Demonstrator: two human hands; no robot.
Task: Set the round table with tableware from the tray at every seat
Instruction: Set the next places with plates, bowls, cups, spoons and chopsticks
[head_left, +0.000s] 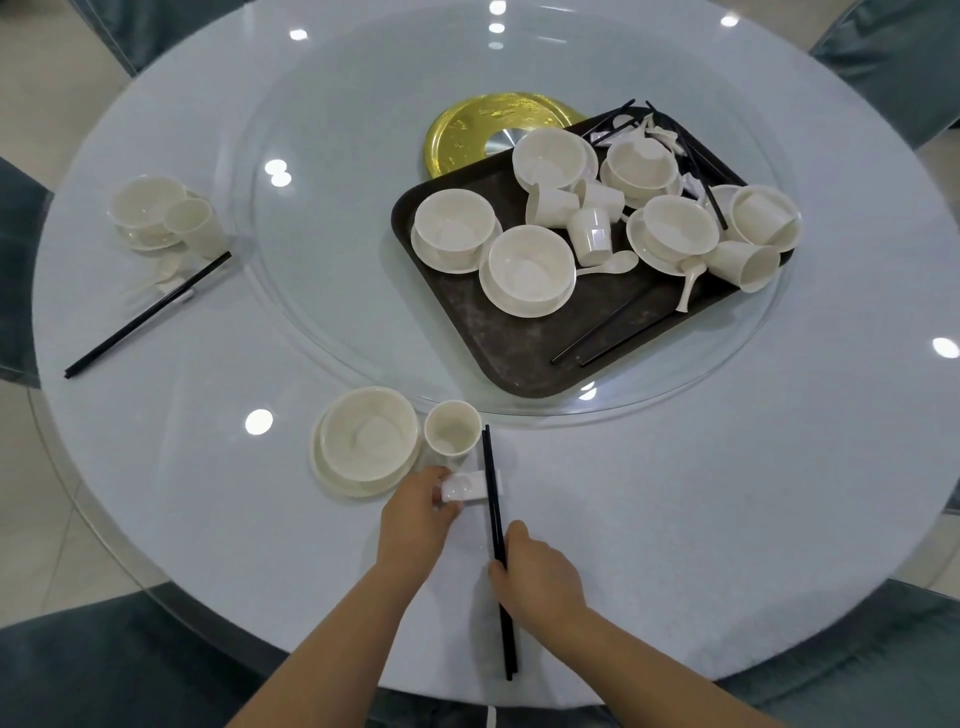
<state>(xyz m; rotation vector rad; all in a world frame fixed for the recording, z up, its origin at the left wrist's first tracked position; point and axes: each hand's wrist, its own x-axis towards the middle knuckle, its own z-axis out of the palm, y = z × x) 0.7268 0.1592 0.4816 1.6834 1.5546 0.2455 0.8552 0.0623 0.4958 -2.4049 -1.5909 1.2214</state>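
two hands at six o'clock on the worktop (727, 467): left hand (415, 514) pinching chopstick rest (465, 488), right hand (537, 574) gripping chopsticks (493, 499); tray (493, 343) at one o'clock.

Your chopsticks (496, 525): black. Rest (467, 487), cup (452, 431), bowl (370, 434) before you: plain cream-white, no pattern. Tray (498, 343): dark brown, pale scuffs. Centre disc (467, 130): gold, faint embossed pattern, silver hub. Tabletop (727, 493): pale blue-white. Chairs (104, 665): grey-teal.
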